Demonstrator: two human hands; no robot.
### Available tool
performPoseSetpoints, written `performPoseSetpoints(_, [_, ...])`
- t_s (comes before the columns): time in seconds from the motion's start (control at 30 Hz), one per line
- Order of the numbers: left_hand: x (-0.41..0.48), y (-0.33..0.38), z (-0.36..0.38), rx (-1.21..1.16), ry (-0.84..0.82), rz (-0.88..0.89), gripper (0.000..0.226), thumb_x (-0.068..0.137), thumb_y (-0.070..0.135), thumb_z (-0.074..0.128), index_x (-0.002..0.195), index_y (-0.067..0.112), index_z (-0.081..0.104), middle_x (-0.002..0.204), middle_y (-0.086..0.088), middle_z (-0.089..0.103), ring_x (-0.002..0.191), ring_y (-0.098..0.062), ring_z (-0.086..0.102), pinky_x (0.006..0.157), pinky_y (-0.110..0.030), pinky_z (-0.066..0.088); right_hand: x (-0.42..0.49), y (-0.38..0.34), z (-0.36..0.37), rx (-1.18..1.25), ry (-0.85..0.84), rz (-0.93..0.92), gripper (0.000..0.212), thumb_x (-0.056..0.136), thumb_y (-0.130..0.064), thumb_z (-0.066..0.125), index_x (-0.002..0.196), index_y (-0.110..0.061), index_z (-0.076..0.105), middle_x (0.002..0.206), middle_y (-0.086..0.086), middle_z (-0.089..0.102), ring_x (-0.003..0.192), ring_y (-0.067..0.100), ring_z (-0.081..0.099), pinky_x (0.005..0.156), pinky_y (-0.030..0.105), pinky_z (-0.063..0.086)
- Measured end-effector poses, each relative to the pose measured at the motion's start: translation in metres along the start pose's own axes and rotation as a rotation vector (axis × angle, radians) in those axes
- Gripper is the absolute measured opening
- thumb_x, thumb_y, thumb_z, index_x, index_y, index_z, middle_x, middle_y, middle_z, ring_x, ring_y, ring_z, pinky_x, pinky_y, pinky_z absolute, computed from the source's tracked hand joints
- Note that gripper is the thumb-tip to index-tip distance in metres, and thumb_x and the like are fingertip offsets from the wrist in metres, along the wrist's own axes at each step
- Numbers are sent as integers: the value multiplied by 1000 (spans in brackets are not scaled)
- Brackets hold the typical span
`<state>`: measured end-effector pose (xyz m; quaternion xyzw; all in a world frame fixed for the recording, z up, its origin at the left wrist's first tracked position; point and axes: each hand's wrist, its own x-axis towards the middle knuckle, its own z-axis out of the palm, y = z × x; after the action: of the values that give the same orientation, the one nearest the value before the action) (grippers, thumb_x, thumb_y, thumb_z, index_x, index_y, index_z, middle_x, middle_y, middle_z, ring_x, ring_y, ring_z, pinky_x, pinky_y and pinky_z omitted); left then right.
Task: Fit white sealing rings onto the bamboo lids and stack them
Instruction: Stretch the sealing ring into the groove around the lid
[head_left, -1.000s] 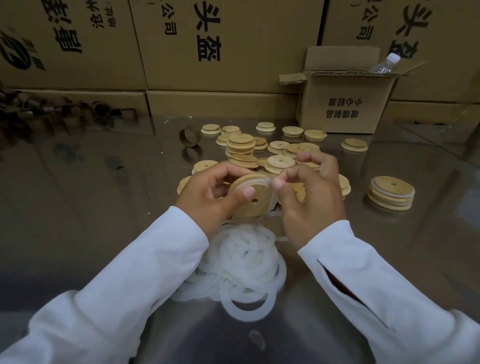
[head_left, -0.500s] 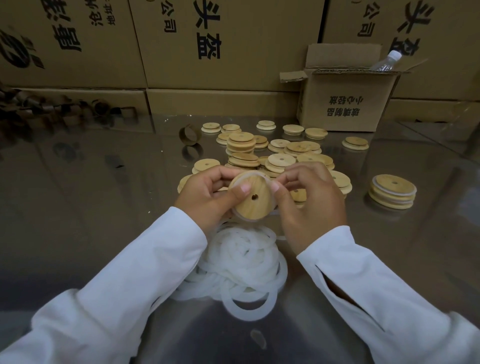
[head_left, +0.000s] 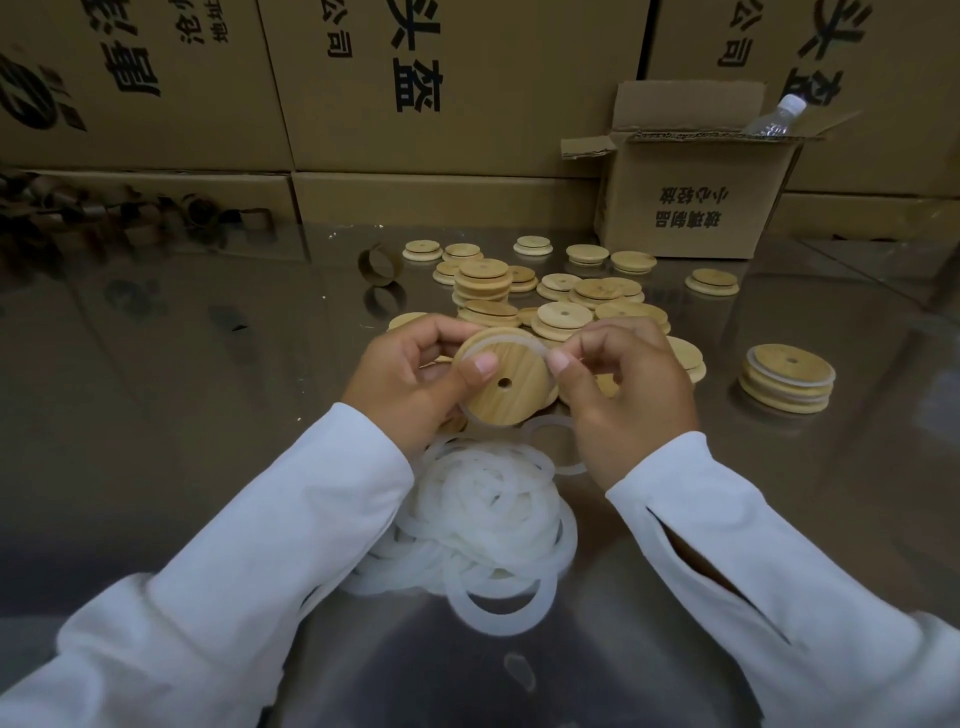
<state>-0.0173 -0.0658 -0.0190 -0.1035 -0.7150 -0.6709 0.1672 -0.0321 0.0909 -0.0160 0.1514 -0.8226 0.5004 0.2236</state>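
A round bamboo lid (head_left: 506, 387) with a small centre hole is held tilted above the table. My left hand (head_left: 410, 382) grips its left edge, thumb on the face. A white sealing ring (head_left: 511, 340) lies along the lid's upper rim, and my right hand (head_left: 621, 395) pinches that ring at the lid's right edge. Under my hands lies a heap of loose white rings (head_left: 483, 525). Several bare bamboo lids (head_left: 563, 312) are scattered behind. At the right stands a short stack of lids with rings (head_left: 787, 376).
The reflective table (head_left: 182, 415) carries a brown cardboard tube ring (head_left: 380, 266) at the back left. An open carton (head_left: 691, 202) with a plastic bottle (head_left: 776, 119) stands at the back right. Large cartons (head_left: 441, 83) wall off the rear.
The lid has turned so its flat face shows toward me, and the ring has been worked further round its rim. Both hands stay at the same spot.
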Motion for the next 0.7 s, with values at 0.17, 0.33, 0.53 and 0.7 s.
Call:
performPoseSetpoints(0.17, [1,-3,-1,-39,22,-31,10,76,15,63,85,20,64,72,11,69,65,-4,64,56,-22,53,0,-2,-1,289,-94,108,17,84,-13,62,72,-26,62,76,-12,63,69,-3,57,68,8,46])
performPoseSetpoints(0.33, [0,-2,0,-12,30,-12,11,81,9,62,86,18,64,72,11,69,64,-1,64,53,-16,49,1,-2,-1,247,-116,137,19,84,-13,61,70,-25,63,76,-9,63,75,1,56,75,17,44])
performPoseSetpoints(0.53, [-1,1,3,40,62,45,13,81,5,62,84,18,62,78,4,64,64,-1,64,55,-14,49,-2,-4,2,159,-59,145,20,85,-16,61,69,-28,59,75,-4,61,65,1,53,58,3,40])
performPoseSetpoints(0.7, [0,0,2,29,86,-42,11,83,5,60,83,16,63,69,7,65,61,-7,63,55,-26,54,0,-6,0,352,-106,205,19,84,-7,62,72,-22,64,60,-7,60,49,-1,54,53,10,47])
